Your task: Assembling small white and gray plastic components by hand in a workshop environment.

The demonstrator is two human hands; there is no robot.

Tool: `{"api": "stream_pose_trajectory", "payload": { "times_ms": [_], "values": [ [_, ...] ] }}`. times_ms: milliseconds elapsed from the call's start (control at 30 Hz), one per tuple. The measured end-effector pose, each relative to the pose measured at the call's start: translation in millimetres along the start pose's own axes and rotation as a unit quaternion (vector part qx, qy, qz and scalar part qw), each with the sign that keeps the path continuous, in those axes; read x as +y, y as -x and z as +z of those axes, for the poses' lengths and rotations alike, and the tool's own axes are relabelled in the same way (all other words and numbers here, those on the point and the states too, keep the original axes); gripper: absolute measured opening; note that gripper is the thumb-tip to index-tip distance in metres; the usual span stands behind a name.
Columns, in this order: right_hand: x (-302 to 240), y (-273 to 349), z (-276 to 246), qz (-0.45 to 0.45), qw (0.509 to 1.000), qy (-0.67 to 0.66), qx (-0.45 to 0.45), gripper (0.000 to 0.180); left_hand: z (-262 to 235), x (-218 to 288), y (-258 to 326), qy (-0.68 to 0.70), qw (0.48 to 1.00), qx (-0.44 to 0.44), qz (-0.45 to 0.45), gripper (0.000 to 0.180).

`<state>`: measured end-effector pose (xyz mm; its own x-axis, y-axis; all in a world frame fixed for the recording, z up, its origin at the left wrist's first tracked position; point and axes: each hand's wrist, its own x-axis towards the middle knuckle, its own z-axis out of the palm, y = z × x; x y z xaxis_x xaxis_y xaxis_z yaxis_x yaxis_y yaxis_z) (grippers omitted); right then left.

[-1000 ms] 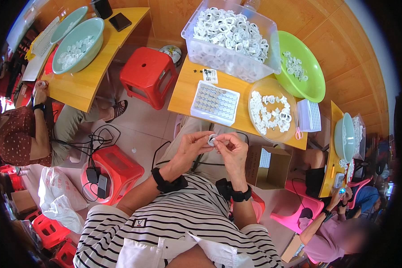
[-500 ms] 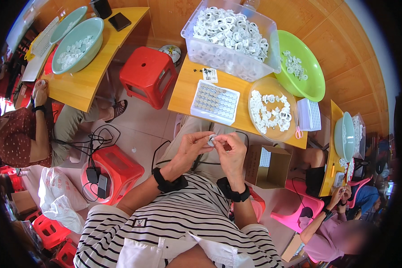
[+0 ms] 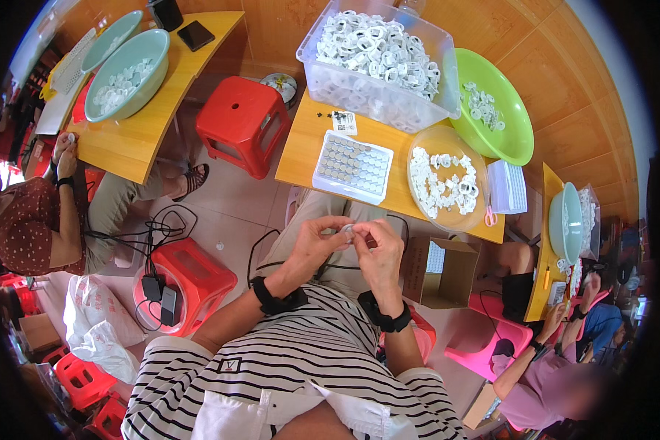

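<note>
The left hand [image 3: 317, 243] and the right hand [image 3: 380, 248] are together in front of the seated person's lap, thumbs and fingertips closed around a small, rounded white plastic part [image 3: 347, 228]. The part sits between the two sets of fingertips, above the thighs and just short of the table edge; the fingers cover most of it.

The step in hand appears to be fine fingertip work on this single part, perhaps fitting or pressing something into it; which one cannot be told. The next move seems to call for a steady left pinch while the right fingers press or turn, without letting the part slip.

Beyond the hands, on a yellow wooden table [image 3: 299, 158], stand a white rectangular tray [image 3: 348, 192] with rows of silvery discs, a clear plastic tub [image 3: 374, 106] heaped with white parts, and a round translucent dish [image 3: 455, 222] of more white pieces.

Compared with a second ago, the part's dark opening no longer shows, and the right fingers have closed further over it. The table's contents look unchanged.
</note>
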<state>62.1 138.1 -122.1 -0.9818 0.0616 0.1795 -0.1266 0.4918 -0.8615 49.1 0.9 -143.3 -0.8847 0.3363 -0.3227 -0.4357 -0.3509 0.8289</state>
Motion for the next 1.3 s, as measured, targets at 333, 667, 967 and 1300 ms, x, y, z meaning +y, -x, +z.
{"api": "stream_pose_trajectory", "payload": {
  "times_ms": [333, 667, 967, 1300],
  "values": [
    [8, 4, -3, 0.169, 0.96, -0.223, 0.003, 0.011, 5, 9, 1, -0.012, 1.0, 0.023, -0.001, 0.019],
    [12, 3, 3, 0.19, 0.96, -0.206, -0.009, 0.009, 0, -3, -4, -0.084, 0.996, 0.031, 0.03, 0.016],
    [16, 4, 7, 0.204, 0.95, -0.235, -0.024, 0.007, -1, -7, -4, -0.094, 0.993, 0.031, 0.064, 0.012],
    [18, 5, 15, 0.223, 0.931, -0.289, -0.012, 0.006, -3, -8, -5, -0.148, 0.984, 0.047, 0.087, 0.008]
  ]
}}
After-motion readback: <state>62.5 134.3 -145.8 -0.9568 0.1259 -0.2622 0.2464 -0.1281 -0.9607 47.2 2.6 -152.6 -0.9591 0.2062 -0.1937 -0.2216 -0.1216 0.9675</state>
